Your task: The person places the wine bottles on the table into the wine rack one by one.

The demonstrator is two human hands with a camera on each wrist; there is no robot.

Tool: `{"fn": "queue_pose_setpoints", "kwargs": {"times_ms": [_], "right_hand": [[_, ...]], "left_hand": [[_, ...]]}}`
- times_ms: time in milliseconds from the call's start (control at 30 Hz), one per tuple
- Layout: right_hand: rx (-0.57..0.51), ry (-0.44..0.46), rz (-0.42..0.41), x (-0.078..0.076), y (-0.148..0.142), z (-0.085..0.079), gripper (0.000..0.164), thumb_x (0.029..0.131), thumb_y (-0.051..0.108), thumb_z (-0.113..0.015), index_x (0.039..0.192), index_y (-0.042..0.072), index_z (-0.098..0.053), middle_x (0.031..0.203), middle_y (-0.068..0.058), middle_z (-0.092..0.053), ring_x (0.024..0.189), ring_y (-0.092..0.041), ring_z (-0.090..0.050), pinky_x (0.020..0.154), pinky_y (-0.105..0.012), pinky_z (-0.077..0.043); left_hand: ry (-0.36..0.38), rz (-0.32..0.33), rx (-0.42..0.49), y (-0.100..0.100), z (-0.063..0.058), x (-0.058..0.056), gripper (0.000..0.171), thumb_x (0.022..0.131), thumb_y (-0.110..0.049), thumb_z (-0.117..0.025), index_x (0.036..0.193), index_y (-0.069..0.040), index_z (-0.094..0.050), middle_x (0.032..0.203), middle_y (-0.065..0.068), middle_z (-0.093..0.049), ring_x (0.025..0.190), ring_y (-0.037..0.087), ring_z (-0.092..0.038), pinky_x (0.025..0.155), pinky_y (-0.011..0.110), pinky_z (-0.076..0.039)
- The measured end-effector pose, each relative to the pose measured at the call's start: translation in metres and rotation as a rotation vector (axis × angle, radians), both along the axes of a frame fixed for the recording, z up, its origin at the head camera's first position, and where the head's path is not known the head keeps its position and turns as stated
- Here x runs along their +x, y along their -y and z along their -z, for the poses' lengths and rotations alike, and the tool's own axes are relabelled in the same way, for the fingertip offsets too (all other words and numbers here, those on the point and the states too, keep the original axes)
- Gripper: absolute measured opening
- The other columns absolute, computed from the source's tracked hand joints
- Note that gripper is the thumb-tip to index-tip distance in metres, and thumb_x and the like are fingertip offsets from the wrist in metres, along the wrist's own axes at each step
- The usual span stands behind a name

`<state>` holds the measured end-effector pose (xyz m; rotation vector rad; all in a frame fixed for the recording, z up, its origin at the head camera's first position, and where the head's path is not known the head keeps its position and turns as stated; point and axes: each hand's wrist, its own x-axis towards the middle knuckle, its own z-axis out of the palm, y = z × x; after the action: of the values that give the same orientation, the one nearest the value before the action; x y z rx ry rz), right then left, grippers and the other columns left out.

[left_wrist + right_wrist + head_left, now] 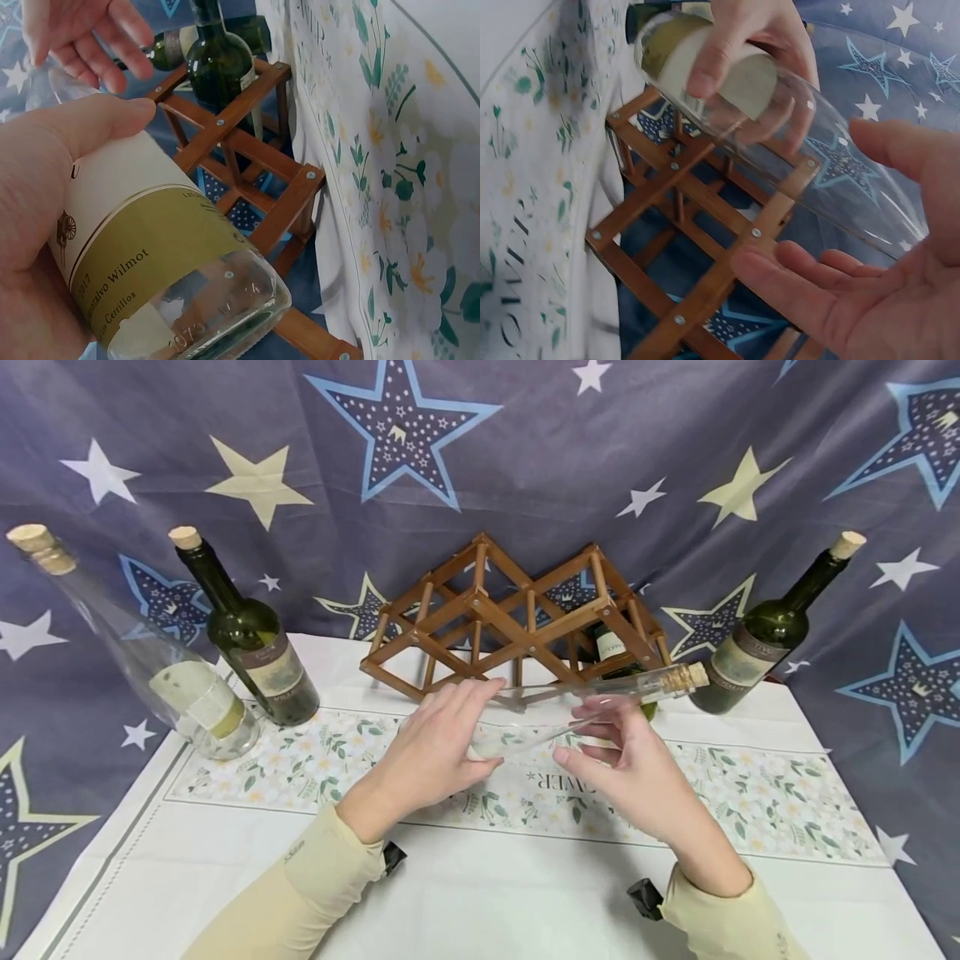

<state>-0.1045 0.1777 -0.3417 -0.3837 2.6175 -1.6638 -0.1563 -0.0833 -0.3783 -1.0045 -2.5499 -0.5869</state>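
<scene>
Clear bottle [169,247], one: my left grip [431,739] clamped round its body; right grip [637,768] apart about its taper. Hazard: left slackening could drop it against wooden rack [476,602].

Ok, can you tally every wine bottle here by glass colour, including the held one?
Clear glass wine bottles: 2
Green glass wine bottles: 3
Total: 5

Clear glass bottle [536,718] gripped in my left hand [427,747], turned on its side, cork [684,678] in place toward three o'clock, base [225,304] toward nine, cream-and-olive label [146,236] on its lower body
</scene>
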Motion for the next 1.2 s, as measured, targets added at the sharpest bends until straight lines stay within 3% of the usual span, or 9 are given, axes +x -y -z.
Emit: {"fn": "queue_pose_setpoints", "kwargs": {"times_ms": [300, 533, 867, 967, 1100, 1200], "right_hand": [[0.217, -0.012, -0.060, 0.006, -0.009, -0.007, 0.068, 0.086, 0.046, -0.074, 0.134, 0.009, -0.044, 0.128, -0.005, -0.055, 0.116, -0.024, -0.058, 0.095, -0.036, -0.051], [0.369, -0.073, -0.090, 0.016, -0.009, -0.017, 0.053, 0.088, 0.045, -0.073, 0.122, 0.011, -0.052, 0.119, 0.000, -0.059, 0.109, -0.019, -0.062, 0.091, -0.033, -0.053], [0.402, -0.220, -0.087, 0.027, -0.014, -0.029, 0.040, 0.090, 0.040, -0.072, 0.119, 0.017, -0.057, 0.114, 0.006, -0.062, 0.098, -0.010, -0.064, 0.083, -0.027, -0.055], [0.410, -0.273, -0.072, 0.029, -0.015, -0.030, 0.040, 0.090, 0.039, -0.073, 0.121, 0.020, -0.057, 0.115, 0.008, -0.063, 0.094, -0.010, -0.066, 0.075, -0.028, -0.056], [0.417, -0.394, -0.063, 0.030, -0.014, -0.032, 0.042, 0.087, 0.032, -0.077, 0.124, 0.021, -0.059, 0.118, 0.010, -0.063, 0.095, -0.011, -0.067, 0.070, -0.029, -0.055], [0.420, -0.512, -0.069, 0.029, -0.013, -0.032, 0.048, 0.084, 0.024, -0.080, 0.127, 0.016, -0.059, 0.123, 0.008, -0.062, 0.101, -0.011, -0.064, 0.078, -0.029, -0.054]], "left_hand": [[-0.001, -0.018, -0.012, 0.008, -0.005, -0.003, 0.096, 0.077, -0.040, -0.081, 0.154, -0.010, -0.033, 0.137, 0.004, -0.051, 0.125, 0.023, -0.048, 0.110, 0.041, -0.033], [-0.002, -0.041, -0.028, 0.013, -0.007, -0.004, 0.094, 0.077, -0.039, -0.082, 0.153, -0.011, -0.034, 0.136, 0.003, -0.052, 0.123, 0.024, -0.049, 0.104, 0.043, -0.038], [0.007, -0.042, -0.074, 0.014, -0.005, -0.003, 0.094, 0.075, -0.035, -0.083, 0.153, -0.016, -0.035, 0.137, -0.001, -0.050, 0.121, 0.024, -0.049, 0.098, 0.049, -0.041], [0.000, -0.040, -0.087, 0.014, -0.004, -0.003, 0.093, 0.076, -0.035, -0.082, 0.153, -0.017, -0.035, 0.136, -0.001, -0.051, 0.120, 0.025, -0.049, 0.097, 0.048, -0.041], [-0.003, -0.038, -0.108, 0.014, -0.005, -0.002, 0.091, 0.075, -0.033, -0.083, 0.152, -0.017, -0.037, 0.135, -0.001, -0.051, 0.122, 0.024, -0.048, 0.097, 0.045, -0.040], [0.009, -0.036, -0.135, 0.014, -0.006, 0.000, 0.093, 0.074, -0.033, -0.083, 0.153, -0.017, -0.037, 0.135, 0.000, -0.052, 0.123, 0.025, -0.048, 0.102, 0.047, -0.038]]}}
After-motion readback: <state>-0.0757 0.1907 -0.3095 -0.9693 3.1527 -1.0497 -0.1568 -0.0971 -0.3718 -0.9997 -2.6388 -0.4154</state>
